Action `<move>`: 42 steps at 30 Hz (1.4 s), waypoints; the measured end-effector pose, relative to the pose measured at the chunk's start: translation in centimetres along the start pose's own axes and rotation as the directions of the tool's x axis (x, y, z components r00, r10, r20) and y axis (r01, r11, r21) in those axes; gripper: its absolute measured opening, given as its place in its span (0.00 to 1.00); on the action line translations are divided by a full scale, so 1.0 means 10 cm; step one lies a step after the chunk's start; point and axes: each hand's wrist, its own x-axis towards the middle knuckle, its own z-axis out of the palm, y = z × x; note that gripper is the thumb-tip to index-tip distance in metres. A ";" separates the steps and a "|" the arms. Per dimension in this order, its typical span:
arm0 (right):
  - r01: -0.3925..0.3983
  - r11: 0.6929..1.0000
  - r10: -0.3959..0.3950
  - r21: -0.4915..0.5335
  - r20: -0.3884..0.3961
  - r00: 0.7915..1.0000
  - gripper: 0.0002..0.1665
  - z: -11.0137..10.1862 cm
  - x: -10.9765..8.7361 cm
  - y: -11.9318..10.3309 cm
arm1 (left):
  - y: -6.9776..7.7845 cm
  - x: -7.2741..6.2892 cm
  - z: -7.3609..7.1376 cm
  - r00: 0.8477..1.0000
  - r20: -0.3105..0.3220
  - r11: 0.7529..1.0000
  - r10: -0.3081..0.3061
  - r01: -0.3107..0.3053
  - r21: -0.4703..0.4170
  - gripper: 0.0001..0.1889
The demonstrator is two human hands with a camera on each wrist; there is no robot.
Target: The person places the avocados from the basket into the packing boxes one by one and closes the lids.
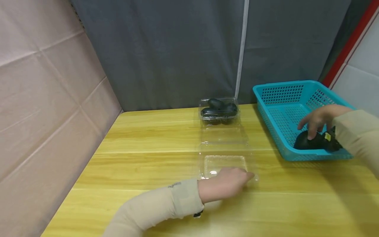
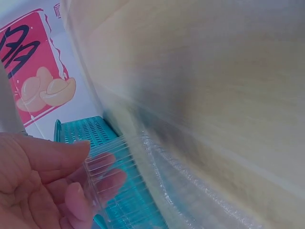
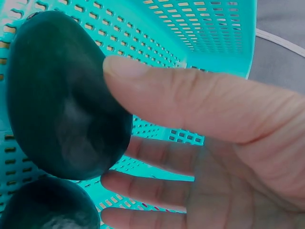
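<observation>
My left hand [image 1: 226, 184] is at the front right corner of a clear plastic clamshell box [image 1: 225, 149] lying opened out on the table. In the left wrist view, thumb and fingers pinch the box's ribbed clear edge [image 2: 114, 160]. Inside a turquoise basket, my right hand [image 1: 322, 118] reaches over a dark green avocado [image 1: 303, 141]. Close up, the right thumb touches that avocado [image 3: 62, 100] on its side, while the other fingers stay stretched out beside it. A second avocado [image 3: 52, 207] lies below it, partly cut off by the frame.
The turquoise basket [image 1: 267, 121] stands at the right of the wooden table [image 1: 148, 164]. Several avocados fill another clear box [image 1: 219, 112] at the back edge. A grey curtain [image 1: 165, 56] hangs behind, and a pale sheet [image 1: 50, 92] covers the left side.
</observation>
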 end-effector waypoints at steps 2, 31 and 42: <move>0.013 1.000 -0.013 -0.009 -0.003 1.000 0.40 0.01 0.00 -0.02 | 0.00 0.01 -0.01 1.000 0.002 1.000 0.002 -0.002 -0.014 0.20; -0.121 0.981 0.113 -0.151 -0.060 0.992 0.40 0.00 0.03 -0.10 | -1.32 -0.53 0.01 0.971 0.008 0.886 -0.241 0.223 -0.406 0.47; -0.158 0.936 0.135 -0.315 -0.095 0.986 0.40 -0.01 0.32 0.08 | -1.36 -0.62 0.11 0.981 0.077 0.901 -0.180 0.196 -0.386 0.58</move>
